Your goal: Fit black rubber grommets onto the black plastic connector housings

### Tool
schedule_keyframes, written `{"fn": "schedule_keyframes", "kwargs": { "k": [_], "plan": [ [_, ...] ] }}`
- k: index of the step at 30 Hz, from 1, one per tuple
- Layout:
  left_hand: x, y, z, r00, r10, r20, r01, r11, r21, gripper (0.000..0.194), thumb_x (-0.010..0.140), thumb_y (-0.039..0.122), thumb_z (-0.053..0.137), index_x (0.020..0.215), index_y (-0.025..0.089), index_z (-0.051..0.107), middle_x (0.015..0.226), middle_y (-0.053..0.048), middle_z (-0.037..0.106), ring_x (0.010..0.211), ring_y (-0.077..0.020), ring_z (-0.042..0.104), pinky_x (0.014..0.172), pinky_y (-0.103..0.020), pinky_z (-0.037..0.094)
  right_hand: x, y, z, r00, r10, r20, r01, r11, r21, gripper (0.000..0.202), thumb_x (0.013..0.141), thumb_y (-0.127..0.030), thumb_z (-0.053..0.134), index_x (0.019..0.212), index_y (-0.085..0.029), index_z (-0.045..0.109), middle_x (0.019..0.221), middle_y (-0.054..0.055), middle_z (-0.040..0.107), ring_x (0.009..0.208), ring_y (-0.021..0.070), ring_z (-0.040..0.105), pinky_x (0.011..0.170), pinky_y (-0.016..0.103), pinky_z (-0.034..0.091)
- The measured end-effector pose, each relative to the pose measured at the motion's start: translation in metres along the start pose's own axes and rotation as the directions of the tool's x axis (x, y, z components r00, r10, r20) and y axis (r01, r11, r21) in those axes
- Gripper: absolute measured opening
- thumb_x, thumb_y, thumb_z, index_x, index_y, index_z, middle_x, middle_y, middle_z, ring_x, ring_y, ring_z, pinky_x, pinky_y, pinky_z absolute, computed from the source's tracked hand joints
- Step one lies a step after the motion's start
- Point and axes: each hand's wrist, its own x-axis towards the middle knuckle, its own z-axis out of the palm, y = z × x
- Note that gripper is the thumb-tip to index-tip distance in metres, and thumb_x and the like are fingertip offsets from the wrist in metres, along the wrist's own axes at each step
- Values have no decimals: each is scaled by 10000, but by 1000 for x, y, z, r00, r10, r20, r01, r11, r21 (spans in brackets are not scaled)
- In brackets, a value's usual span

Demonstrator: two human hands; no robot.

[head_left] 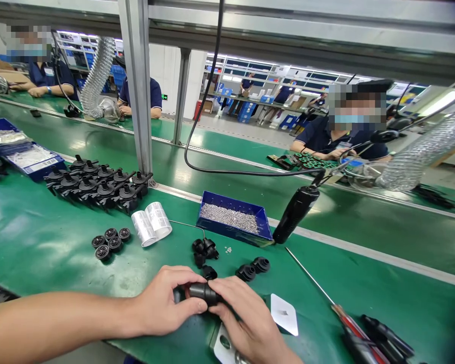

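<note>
Near the front of the green bench, my left hand and my right hand both grip a black cylindrical plastic part, which lies sideways between them. My left thumb and fingers pinch its left end; the right fingers close round its right end and hide it. Just beyond is a small cluster of black plastic pieces. Two black ribbed round parts sit to the right of the cluster. Below my right hand is a metal fixture, partly covered, with a white-topped block beside it.
A blue tray of small metal screws stands behind, beside a hanging black electric screwdriver. Left are label rolls, black impellers and rows of black housings. A long screwdriver lies right. Co-workers sit across the bench.
</note>
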Motion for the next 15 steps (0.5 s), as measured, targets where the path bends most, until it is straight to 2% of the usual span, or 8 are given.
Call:
{"fn": "schedule_keyframes", "kwargs": {
  "k": [3, 5, 7, 9, 12, 15],
  "plan": [
    [0, -1, 0, 1000, 21, 5, -21, 999, -28, 256, 896, 272, 807, 1130, 169, 823, 928, -64, 796, 810, -206, 721, 763, -311, 545, 4, -4, -4, 997, -76, 10, 76, 997, -26, 381, 1041, -4, 580, 1388, -152, 639, 1201, 169, 736, 1040, 279, 696, 846, 421, 615],
    [0, -2, 0, 998, 69, 7, -69, 997, -43, 284, 894, 252, 811, 1163, 162, 815, 983, -81, 805, 876, -221, 740, 816, -324, 562, 4, -6, -5, 999, 9, 38, -7, 999, -35, 282, 1065, -93, 600, 1339, -151, 639, 1102, 145, 735, 926, 262, 682, 766, 402, 598],
    [1, -3, 0, 995, 101, 12, -101, 994, -37, 294, 898, 231, 806, 1182, 159, 808, 1020, -92, 806, 922, -231, 747, 853, -335, 571, 2, -8, -5, 987, 145, 74, -141, 988, -58, 140, 1102, -247, 595, 1204, -172, 656, 900, 76, 697, 749, 231, 633, 630, 361, 542],
    [1, -3, -1, 994, 107, 9, -107, 994, -27, 295, 905, 224, 804, 1194, 164, 803, 1034, -93, 805, 937, -233, 745, 863, -339, 575, 1, -8, -4, 973, 215, 88, -206, 974, -93, 210, 1134, -365, 544, 1076, -203, 663, 768, 28, 637, 641, 211, 583, 545, 336, 473],
    [2, -6, -2, 994, 110, -6, -111, 994, -18, 314, 908, 224, 818, 1219, 183, 793, 1067, -91, 803, 978, -240, 743, 892, -350, 580, 1, -8, -5, 967, 240, 80, -237, 970, -54, 358, 1162, -494, 458, 1131, -216, 681, 816, 39, 683, 680, 214, 642, 581, 333, 517],
    [1, -9, -1, 987, 158, -6, -158, 987, -9, 347, 913, 220, 826, 1255, 188, 777, 1097, -99, 800, 1005, -243, 742, 911, -354, 581, 0, -8, -5, 960, 275, 48, -276, 961, -1, 327, 1150, -497, 508, 1191, -227, 688, 883, 45, 728, 735, 213, 696, 642, 322, 574]
  ]
}}
